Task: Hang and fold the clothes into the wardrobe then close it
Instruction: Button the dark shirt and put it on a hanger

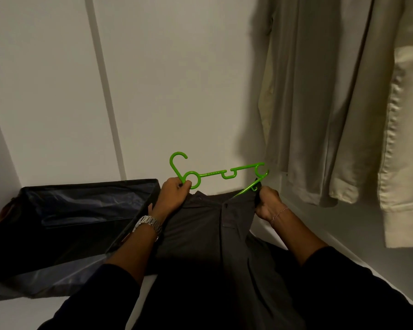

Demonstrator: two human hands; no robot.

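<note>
A bright green plastic hanger [215, 173] is held low inside the white wardrobe [165, 91], above a dark grey shirt [212, 234] lying on the wardrobe floor. My left hand [174, 195] grips the hanger at the ring below its hook. My right hand [268, 203] pinches the shirt's right shoulder by the hanger's right end. The hanger's lower bar slips under the shirt's collar, so part of it is hidden.
A dark fabric storage box [65, 220] stands open on the floor at the left. Pale beige garments [332, 103] hang at the right, a cream one [405, 139] nearest the edge. The white back panel fills the middle.
</note>
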